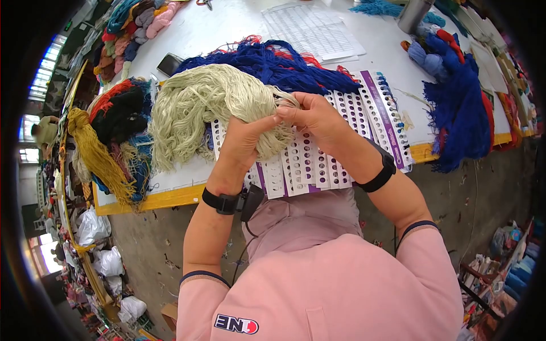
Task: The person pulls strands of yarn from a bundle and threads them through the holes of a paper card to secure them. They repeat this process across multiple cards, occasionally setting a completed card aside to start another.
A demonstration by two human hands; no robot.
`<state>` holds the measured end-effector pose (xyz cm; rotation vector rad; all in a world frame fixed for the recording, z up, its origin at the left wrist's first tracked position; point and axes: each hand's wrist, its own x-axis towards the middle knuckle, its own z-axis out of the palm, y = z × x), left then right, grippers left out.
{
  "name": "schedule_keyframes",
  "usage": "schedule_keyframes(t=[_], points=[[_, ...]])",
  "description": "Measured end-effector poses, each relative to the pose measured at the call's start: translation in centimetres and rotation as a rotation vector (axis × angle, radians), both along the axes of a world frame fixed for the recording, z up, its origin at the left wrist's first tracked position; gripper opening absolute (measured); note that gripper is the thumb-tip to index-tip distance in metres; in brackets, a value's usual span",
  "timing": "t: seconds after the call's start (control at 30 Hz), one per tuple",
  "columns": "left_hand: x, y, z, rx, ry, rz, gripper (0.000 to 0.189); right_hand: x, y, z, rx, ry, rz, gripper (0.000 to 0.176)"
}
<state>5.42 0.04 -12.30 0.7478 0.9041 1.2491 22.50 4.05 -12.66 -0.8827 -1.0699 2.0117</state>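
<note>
A large bundle of pale green yarn (199,102) lies spread over the table's front part. My left hand (245,135) is closed on its right end, thumb pointing toward my other hand, some fingers hidden under the strands. Thumb and fingers of my right hand (314,116) pinch a few strands at the bundle's right tip, close to my left thumb. Beneath both hands lie white punched thread cards (307,165) with rows of round holes and purple strips. Dark blue yarn (267,62) mixed with red strands rests just behind the green bundle.
Mustard, black and orange yarn (116,119) hangs over the table's left edge. At the right, another dark blue bundle (458,108) drapes over the yellow edge (424,152). Printed sheets (313,31), a phone (169,65) and a metal cylinder (415,14) lie farther back.
</note>
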Motion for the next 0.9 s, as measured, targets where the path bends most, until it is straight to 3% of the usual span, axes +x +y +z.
schedule_keyframes(t=[0.17,0.27,0.33,0.4,0.47,0.53,0.63,0.7,0.73,0.77,0.83,0.87,0.9], points=[[-0.8,0.3,0.4,-0.033,-0.066,-0.062,0.032,1.1,0.7,0.3,-0.165,0.15,-0.073,0.015],[-5.1,0.9,0.9,-0.017,-0.33,-0.126,0.034,2.7,1.7,-0.8,-0.019,0.06,0.077,0.014],[-7.4,1.2,3.4,0.103,-0.73,0.164,0.044,4.0,1.6,1.0,0.353,-0.388,0.116,0.017],[-13.3,1.4,5.3,0.269,-0.864,-0.04,0.055,5.6,2.1,1.5,0.679,-0.702,0.145,0.019],[-18.8,1.5,6.7,0.315,-0.736,0.069,0.057,7.4,2.8,2.5,0.643,-0.467,0.066,0.019],[-24.9,1.5,7.1,0.317,-0.695,0.202,0.053,8.4,3.4,2.8,0.36,0.099,-0.172,0.021],[-38.7,1.4,4.8,0.374,-0.492,0.321,0.042,11.3,5.6,5.3,0.199,0.73,-0.266,0.025],[-46.5,1.4,5.4,0.352,-0.161,0.587,0.031,14.3,6.8,6.7,0.176,0.561,-0.527,0.024],[-46.5,0.2,6.2,0.398,0.206,0.741,0.027,17.6,9.2,5.9,0.083,0.929,-0.02,0.025],[-46.5,-0.9,7.0,0.376,0.579,0.925,0.022,20.2,9.5,6.8,0.016,0.825,-0.236,0.022],[-45.5,-3.2,10.0,0.421,0.8,1.095,0.017,31.2,12.9,4.9,0.118,0.655,-0.452,0.017],[-46.4,-3.4,11.3,0.425,0.686,1.125,0.016,35.7,13.3,7.0,0.107,0.381,-1.087,0.019],[-47.3,-3.7,12.5,0.433,0.571,1.157,0.015,39.7,12.1,8.7,0.26,0.37,-1.289,0.019]])
